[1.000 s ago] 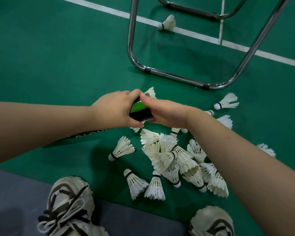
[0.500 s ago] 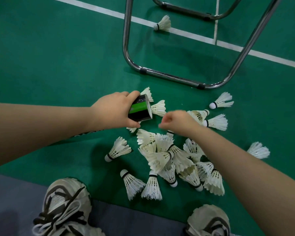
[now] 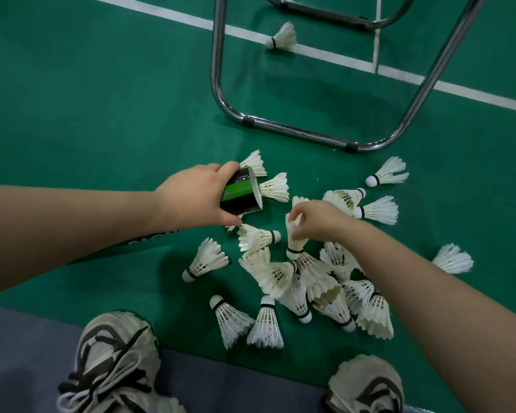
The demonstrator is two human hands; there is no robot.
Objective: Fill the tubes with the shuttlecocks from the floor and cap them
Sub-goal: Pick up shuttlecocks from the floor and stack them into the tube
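The left hand point(image 3: 197, 195) grips the black-and-green cardboard tube point(image 3: 241, 192), mouth facing frame-right — just lower-right, the right hand point(image 3: 318, 222) pinches a white feather shuttlecock point(image 3: 295, 241), cork down.

Single wide-angle head cam, aimed fwd & down, close over the floor point(image 3: 108, 108) by wearer's feet.

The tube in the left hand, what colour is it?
The tube is black with a green band; head view.
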